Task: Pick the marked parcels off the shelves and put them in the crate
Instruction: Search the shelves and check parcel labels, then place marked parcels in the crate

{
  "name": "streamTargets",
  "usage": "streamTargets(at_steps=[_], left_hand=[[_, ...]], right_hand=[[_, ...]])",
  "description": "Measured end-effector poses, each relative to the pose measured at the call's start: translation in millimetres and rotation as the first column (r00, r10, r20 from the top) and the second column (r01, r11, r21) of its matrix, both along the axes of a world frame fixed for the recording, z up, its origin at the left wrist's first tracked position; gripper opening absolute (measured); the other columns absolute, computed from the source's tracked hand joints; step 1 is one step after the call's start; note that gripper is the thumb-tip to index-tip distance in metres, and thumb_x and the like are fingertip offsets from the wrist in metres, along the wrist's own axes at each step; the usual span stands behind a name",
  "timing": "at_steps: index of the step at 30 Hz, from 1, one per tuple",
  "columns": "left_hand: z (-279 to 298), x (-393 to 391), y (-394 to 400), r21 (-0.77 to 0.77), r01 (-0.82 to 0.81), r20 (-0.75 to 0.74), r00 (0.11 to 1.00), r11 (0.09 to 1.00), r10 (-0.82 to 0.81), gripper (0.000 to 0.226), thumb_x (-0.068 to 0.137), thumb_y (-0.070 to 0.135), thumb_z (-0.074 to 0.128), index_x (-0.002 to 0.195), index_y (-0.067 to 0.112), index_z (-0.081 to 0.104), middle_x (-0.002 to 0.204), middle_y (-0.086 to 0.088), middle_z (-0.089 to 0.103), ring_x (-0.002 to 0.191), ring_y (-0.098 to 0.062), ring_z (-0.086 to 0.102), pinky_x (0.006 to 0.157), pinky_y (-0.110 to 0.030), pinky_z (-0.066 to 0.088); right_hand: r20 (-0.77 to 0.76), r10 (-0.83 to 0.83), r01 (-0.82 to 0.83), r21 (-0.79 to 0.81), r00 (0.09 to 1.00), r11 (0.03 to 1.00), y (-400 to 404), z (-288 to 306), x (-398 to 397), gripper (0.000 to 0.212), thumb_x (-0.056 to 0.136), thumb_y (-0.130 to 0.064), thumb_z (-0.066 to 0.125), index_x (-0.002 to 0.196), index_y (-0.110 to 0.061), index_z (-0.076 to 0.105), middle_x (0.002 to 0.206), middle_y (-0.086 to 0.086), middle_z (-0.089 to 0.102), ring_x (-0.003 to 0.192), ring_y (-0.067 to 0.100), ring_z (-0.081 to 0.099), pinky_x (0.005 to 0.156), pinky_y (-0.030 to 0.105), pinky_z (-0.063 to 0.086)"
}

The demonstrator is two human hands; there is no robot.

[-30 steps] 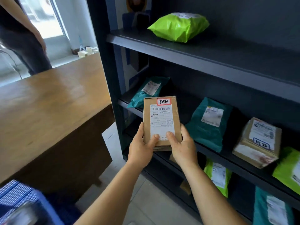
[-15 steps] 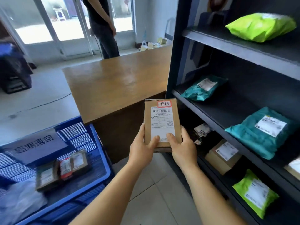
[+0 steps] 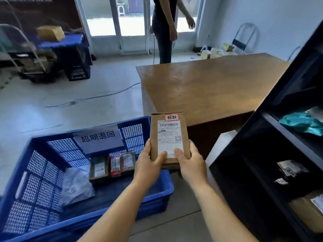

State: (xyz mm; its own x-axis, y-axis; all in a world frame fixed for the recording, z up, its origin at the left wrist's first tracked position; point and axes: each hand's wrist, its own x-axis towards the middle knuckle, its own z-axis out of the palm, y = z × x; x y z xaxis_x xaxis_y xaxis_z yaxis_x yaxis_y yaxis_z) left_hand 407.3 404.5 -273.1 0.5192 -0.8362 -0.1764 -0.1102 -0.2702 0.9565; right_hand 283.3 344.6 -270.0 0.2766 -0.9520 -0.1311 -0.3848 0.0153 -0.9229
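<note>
Both hands — left hand [image 3: 148, 165] and right hand [image 3: 191, 165] — clamp the lower end of a brown marked parcel [image 3: 168, 137], thumbs on its label, at mid-frame just above the right rim of the blue crate [image 3: 153, 194]. Inside the crate lie three small parcels [image 3: 112, 165] and a grey bag [image 3: 76, 186]. The wooden bench [image 3: 209, 84] stands behind — dark shelves [image 3: 272, 154] on the right.

pale floor [image 3: 73, 95], wooden table [image 3: 206, 84], bright glass doors [image 3: 132, 23], dark shelving [image 3: 262, 168] at right
</note>
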Motion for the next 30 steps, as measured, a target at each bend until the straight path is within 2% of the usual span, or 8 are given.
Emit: streamTargets(at_steps=[3,5,7,9,12,16,23,30], left_hand=[[-9.2,54.3,11.2,0.032,-0.018,0.020,1.000,0.999,0.017,0.049,0.092,0.024,0.061,0.130,0.044,0.037,0.102,0.030,0.055,0.094,0.012,0.053,0.074,-0.010,0.043],[-16.4,84.8,16.4,0.066,-0.026,0.024,0.999,0.997,0.024,0.045,0.092,0.024,0.061,0.127,0.043,0.040,0.103,0.029,0.057,0.096,0.009,0.054,0.080,-0.015,0.048],[-27.4,109.8,19.6,0.092,-0.034,0.016,0.999,0.995,0.033,0.047,0.091,0.026,0.062,0.133,0.037,0.043,0.113,0.021,0.061,0.105,0.001,0.057,0.093,-0.030,0.052],[-39.4,130.2,22.1,0.111,-0.033,0.018,0.999,0.993,0.032,0.051,0.090,0.027,0.062,0.136,0.037,0.042,0.118,0.016,0.062,0.107,-0.004,0.058,0.094,-0.034,0.051],[-55.6,154.5,21.4,0.151,-0.039,0.016,0.999,0.988,0.037,0.051,0.090,0.030,0.062,0.136,0.038,0.041,0.120,0.013,0.060,0.106,-0.004,0.057,0.092,-0.030,0.050],[-76.7,179.6,11.9,0.209,-0.068,0.011,0.998,0.976,0.067,0.050,0.090,0.032,0.062,0.136,0.035,0.041,0.122,0.011,0.059,0.107,-0.006,0.057,0.092,-0.032,0.050],[-114.0,202.8,-16.6,0.287,-0.045,-0.065,0.996,0.957,0.066,0.050,0.089,0.028,0.063,0.133,0.037,0.042,0.121,0.015,0.059,0.108,-0.004,0.056,0.084,-0.022,0.045],[-172.6,219.3,-48.6,0.365,-0.012,-0.140,0.988,0.931,0.068,0.065,0.081,0.031,0.069,0.135,0.045,0.037,0.119,0.021,0.061,0.108,-0.001,0.058,0.091,-0.028,0.049]], right_hand=[[0.011,0.022,-0.023,0.044,1.000,0.999,8.6,-9.6,55.5,0.057,0.094,-0.039,0.054,0.146,-0.031,0.032,0.127,-0.010,0.060,0.112,0.007,0.056,0.091,0.023,0.049],[0.004,0.042,-0.042,0.073,0.999,0.996,13.4,-18.3,86.2,0.057,0.094,-0.040,0.053,0.146,-0.032,0.031,0.127,-0.012,0.059,0.117,0.009,0.054,0.096,0.028,0.046],[-0.010,0.052,-0.051,0.079,0.999,0.996,16.6,-28.4,110.9,0.054,0.094,-0.040,0.053,0.144,-0.031,0.034,0.127,-0.012,0.059,0.114,0.008,0.055,0.093,0.026,0.047],[-0.033,0.058,-0.055,0.095,0.998,0.994,17.7,-39.2,131.1,0.055,0.094,-0.040,0.053,0.144,-0.027,0.034,0.127,-0.011,0.060,0.107,0.005,0.055,0.089,0.023,0.046],[-0.062,0.088,-0.078,0.148,0.994,0.986,15.5,-52.4,154.5,0.052,0.096,-0.037,0.051,0.143,-0.024,0.035,0.125,-0.009,0.059,0.100,0.003,0.052,0.082,0.017,0.043],[-0.091,0.148,-0.126,0.208,0.985,0.970,0.9,-69.2,178.6,0.044,0.095,-0.033,0.051,0.137,-0.027,0.041,0.119,-0.013,0.060,0.095,0.001,0.053,0.067,0.007,0.038],[-0.080,0.203,-0.166,0.338,0.976,0.927,-41.0,-110.7,207.0,0.039,0.094,-0.029,0.052,0.132,-0.030,0.043,0.115,-0.016,0.060,0.095,-0.002,0.055,0.070,0.013,0.042],[-0.088,0.294,-0.218,0.478,0.952,0.851,-84.4,-168.1,225.9,0.038,0.089,-0.024,0.059,0.123,-0.032,0.043,0.115,-0.015,0.061,0.094,-0.006,0.053,0.066,0.011,0.039]])
